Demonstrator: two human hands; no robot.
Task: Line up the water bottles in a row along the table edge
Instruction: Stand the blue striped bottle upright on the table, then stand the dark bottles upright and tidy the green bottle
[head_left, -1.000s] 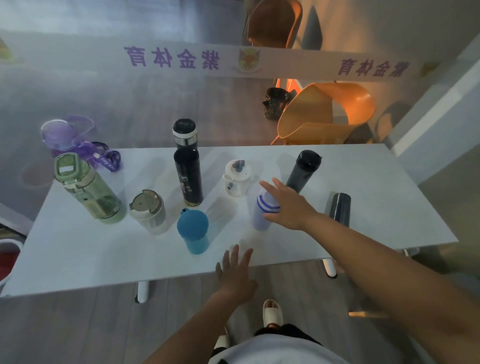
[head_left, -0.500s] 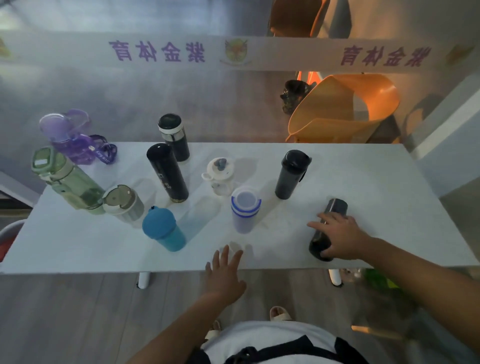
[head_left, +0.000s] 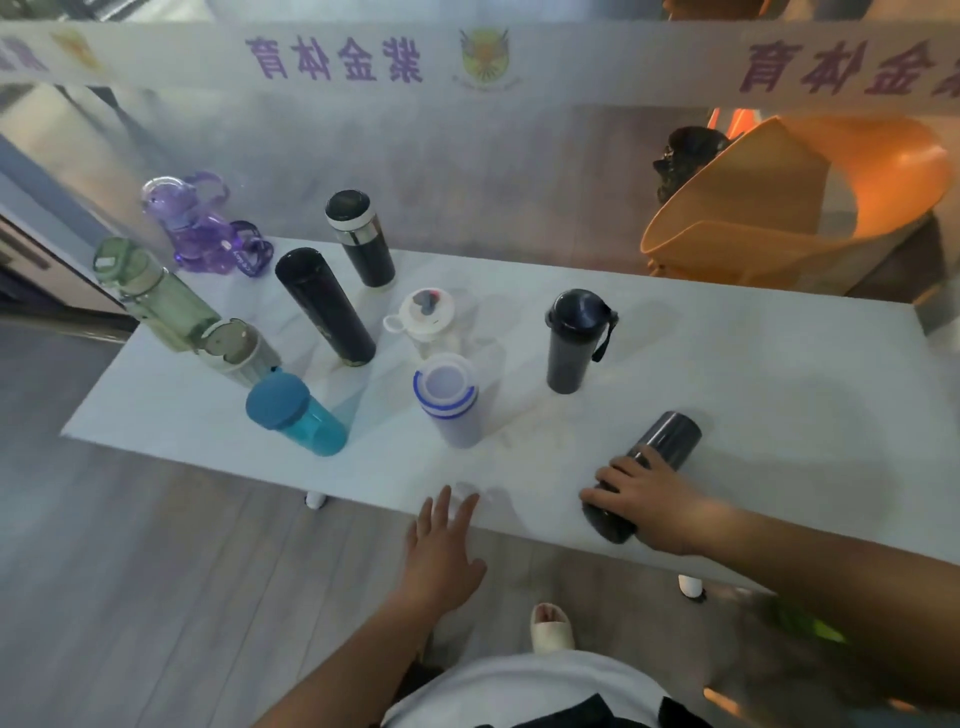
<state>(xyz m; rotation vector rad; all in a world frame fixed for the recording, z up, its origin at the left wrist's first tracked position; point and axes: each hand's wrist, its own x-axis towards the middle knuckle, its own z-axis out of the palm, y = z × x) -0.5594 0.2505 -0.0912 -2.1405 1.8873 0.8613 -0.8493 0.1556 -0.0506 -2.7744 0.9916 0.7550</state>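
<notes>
Several bottles stand on the white table (head_left: 779, 415). My right hand (head_left: 649, 506) grips a dark grey flask (head_left: 665, 441) at the near edge, right of centre. My left hand (head_left: 441, 540) rests open with fingertips on the near edge. Behind it stand a white bottle with blue rings (head_left: 449, 400) and a teal bottle (head_left: 296, 415). Farther back are a black lidded bottle (head_left: 574, 338), a small white cup (head_left: 426, 322), a tall black flask (head_left: 324, 304), a black flask with a silver band (head_left: 361, 239), a beige tumbler (head_left: 236, 351), a green bottle (head_left: 156, 296) and a purple bottle (head_left: 192, 228).
A frosted glass wall with a white printed banner (head_left: 467, 57) runs just behind the table's far edge. An orange chair (head_left: 789, 208) shows behind it at the right. Grey wood floor (head_left: 156, 571) lies in front, with my sandalled foot (head_left: 550, 626) below the table edge.
My right hand left the white blue-ringed bottle, moved right, closed on the dark grey flask and drew it to the near edge. My left hand stayed at the edge.
</notes>
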